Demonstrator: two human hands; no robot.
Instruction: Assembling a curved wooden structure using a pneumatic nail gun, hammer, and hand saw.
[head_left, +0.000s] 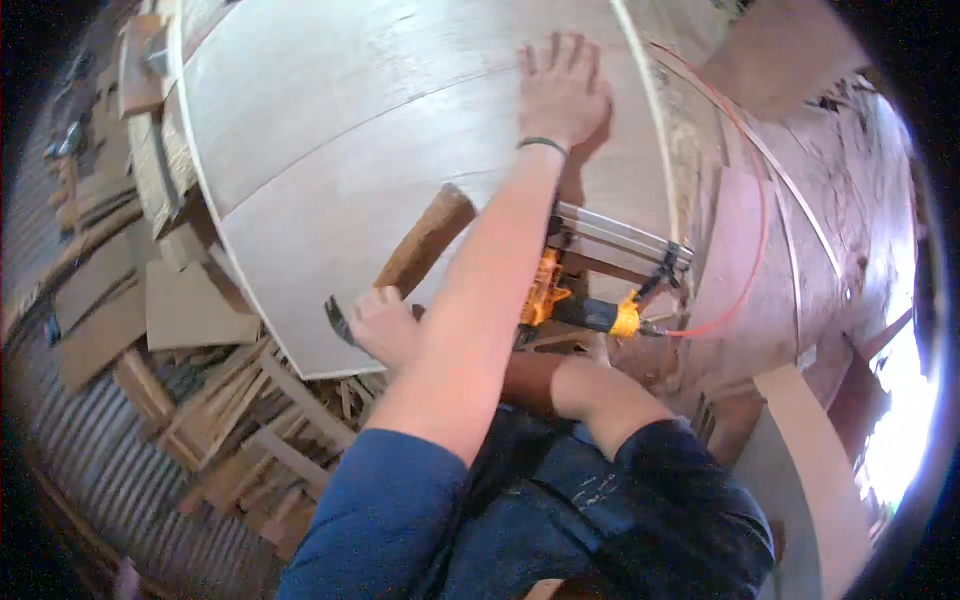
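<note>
Right hand (385, 325): fingers gripping wooden-handled claw hammer (425, 240) near its head, over lower part of pale panel (300, 110). Left hand (564, 100): fingers released, extended flat on panel. Nail gun (590, 313): yellow-and-black, red hose (757, 235) at right.

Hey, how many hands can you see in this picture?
2: the left hand, spread on the pale panel, and the right hand, gripping the hammer near its head. No others show.
</note>
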